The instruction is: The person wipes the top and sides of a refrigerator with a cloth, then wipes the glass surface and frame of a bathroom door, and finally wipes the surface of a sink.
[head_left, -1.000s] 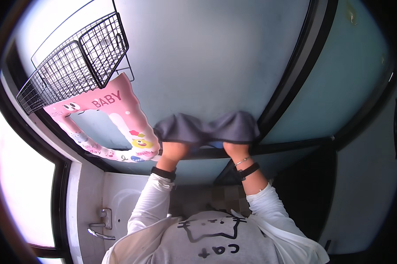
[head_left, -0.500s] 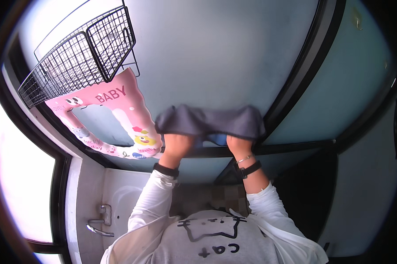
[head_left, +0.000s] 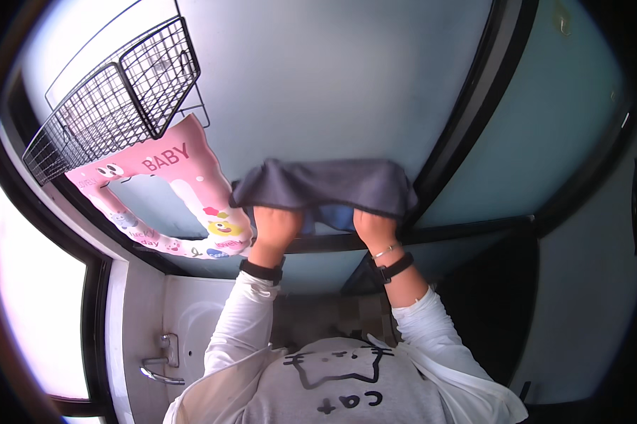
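In front of me, a dark grey cloth [head_left: 325, 185] with a blue underside stretches sideways between my hands. My left hand [head_left: 276, 225] holds its left part, and my right hand [head_left: 375, 225] holds its right part. The cloth falls over the fingers of both hands and hides them; only the backs of the hands and the wrists show. Close to the cloth's left end is a pink frame-shaped inflatable [head_left: 219, 187] with cartoon prints, hanging against the frosted panel.
A black wire basket [head_left: 159, 78] is fixed above the pink inflatable. A frosted panel [head_left: 318, 85] with dark frame bars [head_left: 467, 120] stands ahead. At lower left is a white basin [head_left: 198, 311] with a chrome tap [head_left: 166, 353], beside a bright window [head_left: 36, 283].
The whole view has shifted slightly, so the basket and inflatable sit a little further left. The cloth, still between both hands, looks more spread out and flatter across the top.
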Tool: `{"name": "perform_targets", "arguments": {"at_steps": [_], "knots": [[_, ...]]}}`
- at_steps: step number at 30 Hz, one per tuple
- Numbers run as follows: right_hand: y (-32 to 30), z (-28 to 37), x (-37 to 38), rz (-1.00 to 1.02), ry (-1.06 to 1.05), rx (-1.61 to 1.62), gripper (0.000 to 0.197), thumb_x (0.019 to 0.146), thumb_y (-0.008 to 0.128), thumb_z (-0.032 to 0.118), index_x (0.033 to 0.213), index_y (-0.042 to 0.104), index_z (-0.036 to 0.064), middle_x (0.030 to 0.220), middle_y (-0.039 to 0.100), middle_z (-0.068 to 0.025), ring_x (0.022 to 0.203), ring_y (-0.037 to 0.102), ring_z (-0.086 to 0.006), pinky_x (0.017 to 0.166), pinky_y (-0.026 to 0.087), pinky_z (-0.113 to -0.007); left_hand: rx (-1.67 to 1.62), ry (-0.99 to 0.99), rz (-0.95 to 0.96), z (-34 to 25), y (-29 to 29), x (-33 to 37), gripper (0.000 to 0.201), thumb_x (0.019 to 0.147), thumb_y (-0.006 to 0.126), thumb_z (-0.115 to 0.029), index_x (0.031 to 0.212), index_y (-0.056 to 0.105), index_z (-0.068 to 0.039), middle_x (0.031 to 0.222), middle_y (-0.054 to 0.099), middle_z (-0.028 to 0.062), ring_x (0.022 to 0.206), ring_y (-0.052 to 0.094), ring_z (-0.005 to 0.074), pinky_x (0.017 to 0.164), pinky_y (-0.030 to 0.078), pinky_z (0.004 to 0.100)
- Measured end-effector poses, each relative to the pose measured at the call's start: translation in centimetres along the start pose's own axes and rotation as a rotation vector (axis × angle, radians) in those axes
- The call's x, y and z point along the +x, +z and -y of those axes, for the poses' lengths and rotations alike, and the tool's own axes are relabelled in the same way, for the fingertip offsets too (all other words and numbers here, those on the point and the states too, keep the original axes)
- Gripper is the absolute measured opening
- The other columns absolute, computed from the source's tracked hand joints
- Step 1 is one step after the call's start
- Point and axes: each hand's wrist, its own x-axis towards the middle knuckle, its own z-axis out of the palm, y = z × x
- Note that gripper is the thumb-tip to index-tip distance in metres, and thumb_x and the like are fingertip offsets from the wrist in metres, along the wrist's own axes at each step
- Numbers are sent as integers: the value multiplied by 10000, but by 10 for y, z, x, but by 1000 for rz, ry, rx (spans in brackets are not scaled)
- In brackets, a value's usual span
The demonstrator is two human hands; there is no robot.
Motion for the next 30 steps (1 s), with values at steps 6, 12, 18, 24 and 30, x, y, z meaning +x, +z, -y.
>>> {"name": "perform_targets", "arguments": {"at_steps": [6,12,18,24,30], "knots": [[-21,39,51,131,316,215,212,747,568,117,924,556,0,907,559,-185,859,525,-368,735,417,-421,-362,-134,78,-32,10,27,428,720,604,-139,1119,513,-13,1099,515,199,1054,454,396,906,338,460],[-45,9,-20,144,443,338,242,759,548,116,963,522,-10,931,513,-192,858,505,-382,760,408,-429,-370,-24,562,-65,-5,32,315,702,570,-178,979,545,-30,896,525,175,810,504,363,742,391,451],[-83,-37,-4,-25,337,19,300,787,490,80,1062,547,-27,1138,515,-232,1037,492,-383,883,379,-447,-408,205,55,-91,32,88,386,699,557,-161,1060,541,-25,1028,558,154,966,526,327,861,392,439],[-86,-38,-27,44,390,119,346,832,482,113,1153,484,-16,1192,476,-228,1139,412,-390,975,310,-413,-427,252,121,-121,59,71,500,683,566,-141,1160,510,-4,1191,510,149,1129,461,297,995,291,432],[-98,-35,-64,207,520,-10,316,836,476,125,1124,501,-2,1167,501,-199,1113,436,-367,966,319,-409,-374,252,440,-123,48,35,580,762,488,-160,1310,354,-26,1329,390,130,1237,361,273,1026,258,411]]}}
